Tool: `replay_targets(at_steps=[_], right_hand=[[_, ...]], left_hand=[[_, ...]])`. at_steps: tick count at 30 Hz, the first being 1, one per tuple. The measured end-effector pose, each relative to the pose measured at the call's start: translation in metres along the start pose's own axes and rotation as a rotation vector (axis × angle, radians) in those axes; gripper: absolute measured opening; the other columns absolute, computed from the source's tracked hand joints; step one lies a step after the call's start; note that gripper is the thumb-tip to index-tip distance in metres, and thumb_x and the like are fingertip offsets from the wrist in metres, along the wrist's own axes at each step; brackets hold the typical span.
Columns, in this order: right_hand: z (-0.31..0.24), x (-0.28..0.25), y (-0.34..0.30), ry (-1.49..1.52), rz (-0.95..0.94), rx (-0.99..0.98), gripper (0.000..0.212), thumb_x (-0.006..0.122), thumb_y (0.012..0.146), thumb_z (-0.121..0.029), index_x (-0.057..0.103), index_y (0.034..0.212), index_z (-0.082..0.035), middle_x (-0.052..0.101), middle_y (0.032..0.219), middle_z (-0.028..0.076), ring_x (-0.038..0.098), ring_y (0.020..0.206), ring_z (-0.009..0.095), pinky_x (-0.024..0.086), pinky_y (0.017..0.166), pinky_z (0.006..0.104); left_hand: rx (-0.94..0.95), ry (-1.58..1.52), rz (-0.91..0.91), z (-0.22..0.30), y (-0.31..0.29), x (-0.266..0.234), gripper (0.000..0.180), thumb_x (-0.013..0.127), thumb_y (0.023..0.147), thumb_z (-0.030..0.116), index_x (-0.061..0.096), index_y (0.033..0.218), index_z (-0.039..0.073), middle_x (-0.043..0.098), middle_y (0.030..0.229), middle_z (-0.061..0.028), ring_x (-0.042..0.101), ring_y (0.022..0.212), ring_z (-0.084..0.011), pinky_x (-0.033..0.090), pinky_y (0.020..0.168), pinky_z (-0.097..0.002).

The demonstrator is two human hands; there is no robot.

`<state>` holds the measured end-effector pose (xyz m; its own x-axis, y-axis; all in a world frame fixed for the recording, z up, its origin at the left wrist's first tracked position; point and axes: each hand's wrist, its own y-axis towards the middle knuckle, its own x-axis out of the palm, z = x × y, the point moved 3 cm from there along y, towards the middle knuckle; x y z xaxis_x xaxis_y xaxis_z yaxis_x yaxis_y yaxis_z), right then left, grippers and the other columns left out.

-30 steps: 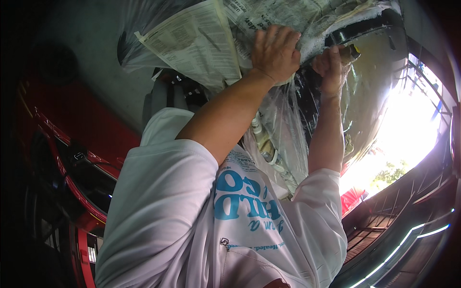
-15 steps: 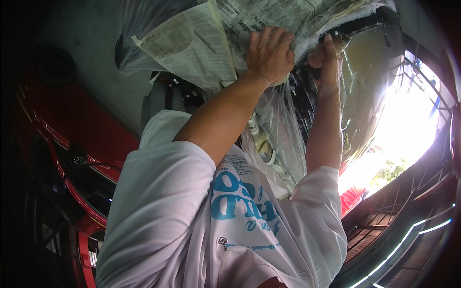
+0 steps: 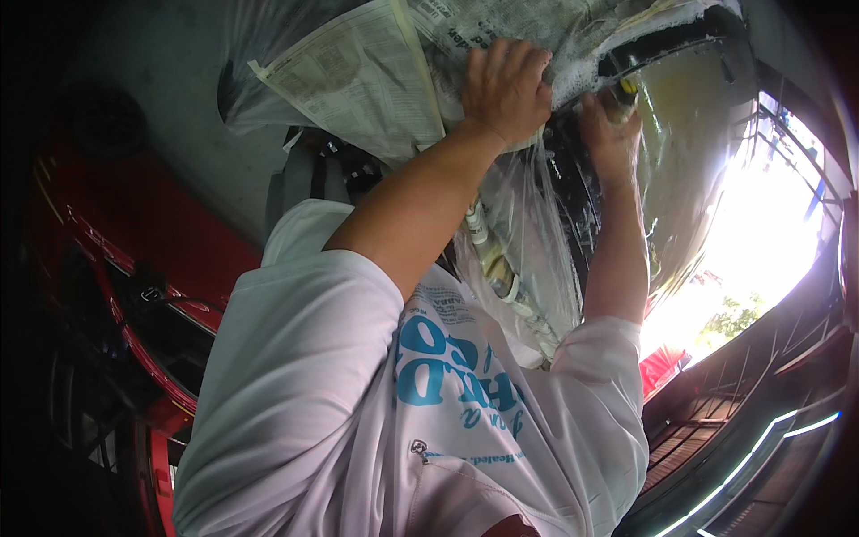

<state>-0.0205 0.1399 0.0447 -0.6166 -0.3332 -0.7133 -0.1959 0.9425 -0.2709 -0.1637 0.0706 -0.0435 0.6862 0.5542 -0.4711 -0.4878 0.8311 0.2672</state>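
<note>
My left hand (image 3: 508,94) lies with its fingers stretched out on newspaper masking (image 3: 447,63), at the edge of a car's body. To its right, my right hand (image 3: 613,143) is closed around a small dark pad with a yellow part (image 3: 629,88); the fingers hide most of it, so its exact kind is unclear. The pad is against a wet, tan-and-black body panel (image 3: 684,125). White suds (image 3: 586,67) run along the border between the newspaper and a black strip. Clear plastic sheeting (image 3: 528,206) hangs below my left hand, between my forearms.
A loose newspaper sheet (image 3: 349,80) and more plastic film (image 3: 246,72) cover the left part of the car. Behind on the left stands a red car (image 3: 143,242). Bright daylight comes through an opening (image 3: 761,215) on the right. Light tubes (image 3: 743,465) glow at lower right.
My right hand has drawn back slightly toward me, and its thumb has shifted left. A yellow part now shows by its fingers. My left hand stays nearly in place.
</note>
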Motion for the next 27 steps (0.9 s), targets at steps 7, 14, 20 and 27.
replay_targets(at_steps=[7, 14, 20, 27], right_hand=[[0.014, -0.025, 0.005, 0.742, -0.142, -0.011, 0.023, 0.068, 0.104, -0.029, 0.051, 0.101, -0.013, 0.039, 0.063, -0.005, 0.036, 0.05, 0.009, 0.032, 0.049, 0.0286], [0.005, 0.01, 0.019, 0.724, -0.144, -0.004, 0.023, 0.069, 0.103, -0.023, 0.052, 0.101, -0.008, 0.042, 0.064, -0.003, 0.038, 0.05, 0.009, 0.034, 0.048, 0.0293], [-0.008, 0.003, 0.006, 0.339, -0.051, 0.03, 0.029, 0.077, 0.097, -0.029, 0.058, 0.095, -0.007, 0.053, 0.065, 0.0, 0.047, 0.053, 0.009, 0.037, 0.049, 0.0276], [0.03, -0.077, -0.063, 0.695, 0.033, 0.19, 0.023, 0.07, 0.104, -0.029, 0.054, 0.095, -0.015, 0.044, 0.066, -0.006, 0.04, 0.05, 0.007, 0.034, 0.048, 0.0273]], left_hand=[[-0.002, -0.003, 0.015, -0.001, -0.003, 0.005, 0.039, 0.071, 0.078, 0.016, 0.072, 0.117, 0.013, 0.07, 0.116, -0.0012, 0.061, 0.116, -0.0248, 0.041, 0.095, -0.0462], [-0.017, 0.011, 0.018, 0.0, -0.002, 0.007, 0.039, 0.07, 0.078, 0.016, 0.073, 0.117, 0.014, 0.069, 0.116, 0.0001, 0.061, 0.116, -0.0244, 0.042, 0.095, -0.0461], [-0.03, 0.017, 0.023, -0.003, -0.003, 0.005, 0.04, 0.069, 0.078, 0.015, 0.073, 0.118, 0.014, 0.07, 0.12, -0.0004, 0.06, 0.118, -0.0249, 0.042, 0.096, -0.0465], [-0.007, -0.036, -0.045, -0.001, -0.003, 0.001, 0.037, 0.067, 0.081, 0.015, 0.071, 0.118, 0.013, 0.07, 0.125, -0.0031, 0.06, 0.121, -0.0281, 0.041, 0.099, -0.0499]])
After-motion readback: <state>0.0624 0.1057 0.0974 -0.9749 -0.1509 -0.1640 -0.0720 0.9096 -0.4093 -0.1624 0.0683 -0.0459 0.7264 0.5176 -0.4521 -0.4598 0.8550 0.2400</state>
